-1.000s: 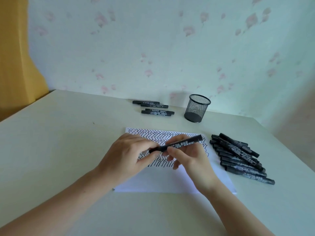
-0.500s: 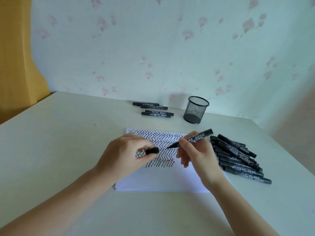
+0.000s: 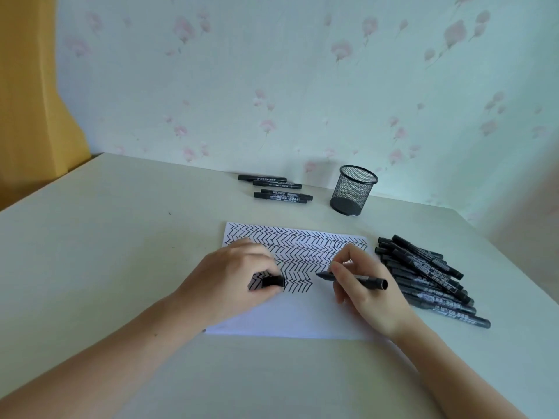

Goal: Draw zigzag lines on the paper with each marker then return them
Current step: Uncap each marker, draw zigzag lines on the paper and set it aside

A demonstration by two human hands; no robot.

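A white paper point(image 3: 302, 316) lies on the table, its upper half filled with rows of black zigzag lines. My right hand point(image 3: 367, 290) grips an uncapped black marker point(image 3: 370, 280), tip pointing left just right of the lowest zigzag row. My left hand point(image 3: 230, 281) rests on the paper's left part and pinches the marker's black cap point(image 3: 273, 281). A heap of several black markers point(image 3: 429, 279) lies right of the paper. Several more markers point(image 3: 276, 189) lie in a small group at the back.
A black mesh pen cup point(image 3: 352, 190) stands at the back near the flowered wall. The pale table point(image 3: 106, 252) has its right edge close beyond the marker heap. A yellow curtain point(image 3: 33, 101) hangs at the far left.
The cap came off the marker and stayed in my left hand. My right hand turned the marker and lowered its tip to the paper beside the lowest row.
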